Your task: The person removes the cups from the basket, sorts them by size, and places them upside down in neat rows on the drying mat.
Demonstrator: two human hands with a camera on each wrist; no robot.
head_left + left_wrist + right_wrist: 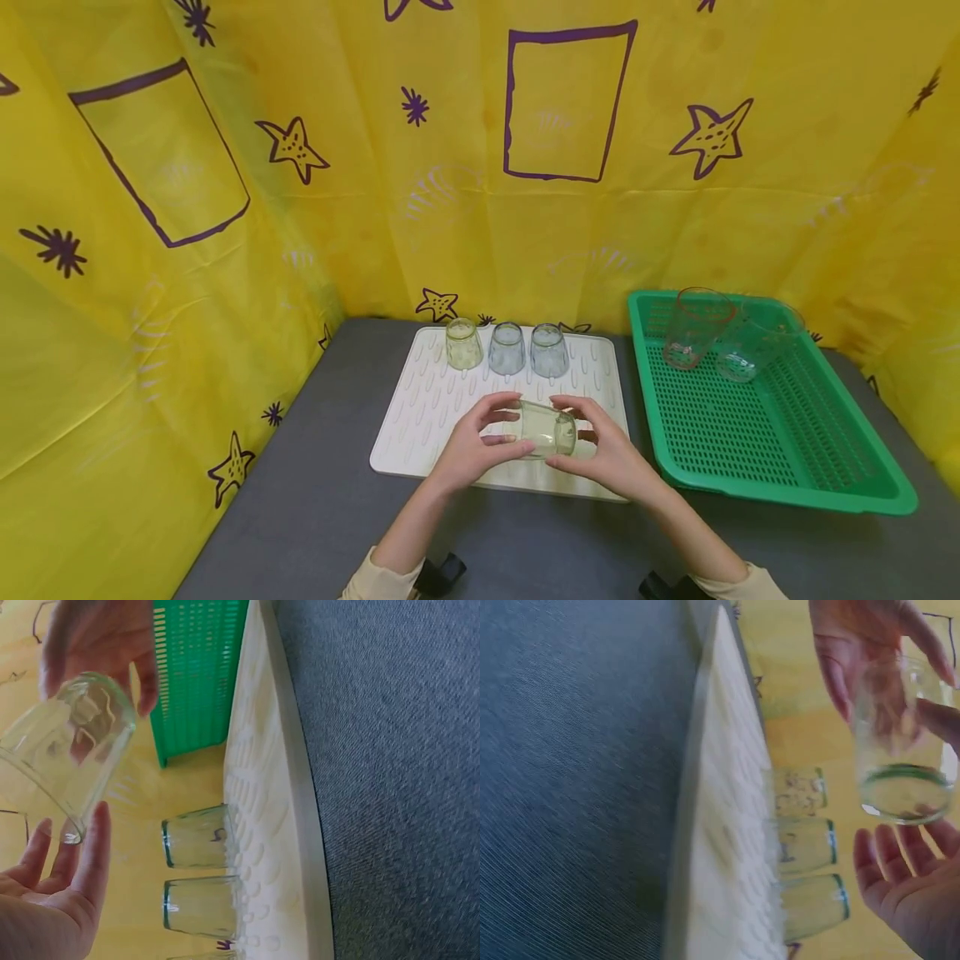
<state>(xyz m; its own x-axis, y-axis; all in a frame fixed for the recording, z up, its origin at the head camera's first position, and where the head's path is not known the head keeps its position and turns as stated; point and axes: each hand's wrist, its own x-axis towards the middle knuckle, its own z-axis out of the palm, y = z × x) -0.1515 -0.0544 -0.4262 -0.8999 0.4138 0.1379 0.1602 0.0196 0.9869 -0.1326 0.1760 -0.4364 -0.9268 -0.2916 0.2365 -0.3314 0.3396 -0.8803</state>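
A pale yellow-green glass tumbler lies sideways in the air above the front of a white ribbed draining tray, its base toward the right. My left hand holds it at the mouth end, thumb in front and fingers behind. Around the base end, the fingers and thumb of my right hand grip it. Upside down along the tray's back edge stand a yellowish tumbler and two bluish ones, the middle tumbler and the right tumbler. The left wrist view shows the held tumbler tilted between both hands.
To the right of the tray sits a green perforated basket. Inside lean a red-rimmed glass and a clear glass. Yellow patterned cloth hangs behind and at both sides. The table has a dark grey surface.
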